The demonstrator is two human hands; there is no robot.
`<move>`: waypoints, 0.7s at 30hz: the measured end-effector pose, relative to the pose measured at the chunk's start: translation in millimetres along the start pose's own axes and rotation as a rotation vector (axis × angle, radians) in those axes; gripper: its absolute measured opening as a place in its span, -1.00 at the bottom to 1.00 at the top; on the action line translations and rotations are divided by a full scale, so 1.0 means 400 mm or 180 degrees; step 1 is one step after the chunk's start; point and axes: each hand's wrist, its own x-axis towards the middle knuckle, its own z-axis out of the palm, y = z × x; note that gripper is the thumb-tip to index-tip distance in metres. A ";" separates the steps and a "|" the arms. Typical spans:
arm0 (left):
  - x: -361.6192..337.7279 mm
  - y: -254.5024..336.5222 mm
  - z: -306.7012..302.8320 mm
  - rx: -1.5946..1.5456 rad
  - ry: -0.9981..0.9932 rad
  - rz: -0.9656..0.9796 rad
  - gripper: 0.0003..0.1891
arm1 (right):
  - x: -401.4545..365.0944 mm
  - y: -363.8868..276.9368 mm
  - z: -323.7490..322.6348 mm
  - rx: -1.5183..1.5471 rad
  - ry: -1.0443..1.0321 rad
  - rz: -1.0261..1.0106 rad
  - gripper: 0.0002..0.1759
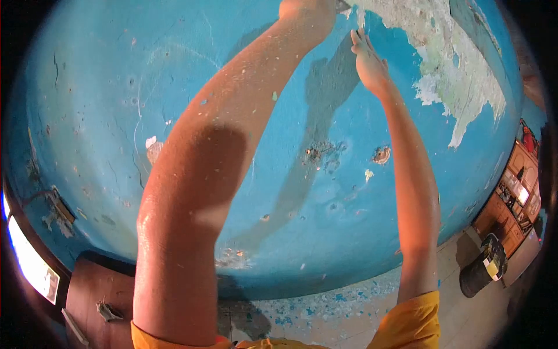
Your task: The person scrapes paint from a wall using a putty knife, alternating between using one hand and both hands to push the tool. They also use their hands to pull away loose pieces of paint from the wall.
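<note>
Both your arms are up against the blue wall (116, 116). Your left hand (307, 10) is at the very top edge of the view and mostly cropped, so I can't make out whether it's curled round anything. Your right hand (368, 58) is lower and to the right of it, fingers straight and together, palm flat to the paint, gripping nothing. The stripped patch (459, 75), pale plaster with ragged edges, sits upper right. Its left edge starts just beside your right fingertips and runs close past your left hand too; the bulk of it spreads away to the right of both hands. The blue coat is intact under and left of both arms, with a couple of chipped pits (381, 155) just left of your right forearm. Paint flakes (325, 302) are scattered on the floor (465, 326) along the wall base. Dark wooden table (93, 291) lower left. Black drum (483, 266) with a yellow label on the floor lower right, wooden cabinet (514, 200) beyond it. Yellow sleeves (415, 323) at the bottom edge.
</note>
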 end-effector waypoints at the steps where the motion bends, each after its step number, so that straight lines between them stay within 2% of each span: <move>1: -0.015 -0.007 -0.009 0.0010 0.0035 -0.0019 -0.73 | 0.004 -0.003 -0.001 0.0053 0.0040 0.0026 -0.38; 3: -0.057 -0.025 -0.003 0.0195 -0.0165 0.0346 -0.72 | -0.009 0.002 0.001 0.0130 0.0088 0.0058 -0.38; 6: -0.021 -0.022 0.020 -0.0044 0.0009 0.0299 -0.72 | -0.012 -0.005 -0.023 0.0004 0.0054 -0.0053 -0.38; 9: 0.105 0.009 -0.009 0.0219 0.0128 0.0333 -0.66 | 0.003 -0.006 -0.048 0.0071 -0.0158 0.0112 -0.35; 11: 0.073 0.033 0.039 0.0090 0.0018 0.0158 -0.65 | -0.015 -0.002 -0.044 0.0387 -0.0167 0.0073 -0.33; 15: -0.054 0.050 0.047 0.0131 -0.0245 -0.0043 -0.68 | -0.022 0.009 -0.032 0.0383 -0.0026 -0.0083 -0.33; 16: -0.035 0.055 0.044 0.0145 -0.0205 -0.0028 -0.68 | -0.021 0.012 -0.034 0.0391 -0.0027 -0.0108 -0.33; 18: -0.003 0.056 0.048 -0.0527 0.0439 0.0180 -0.68 | -0.019 0.023 -0.022 0.0407 -0.0080 -0.0108 -0.33; 19: 0.028 0.056 0.049 -0.0512 0.0441 0.0172 -0.68 | -0.004 0.030 -0.020 0.0401 -0.0019 -0.0138 -0.34; 21: 0.062 0.067 0.058 0.0041 0.0043 -0.0039 -0.62 | -0.011 0.031 -0.004 0.0399 -0.0052 -0.0152 -0.34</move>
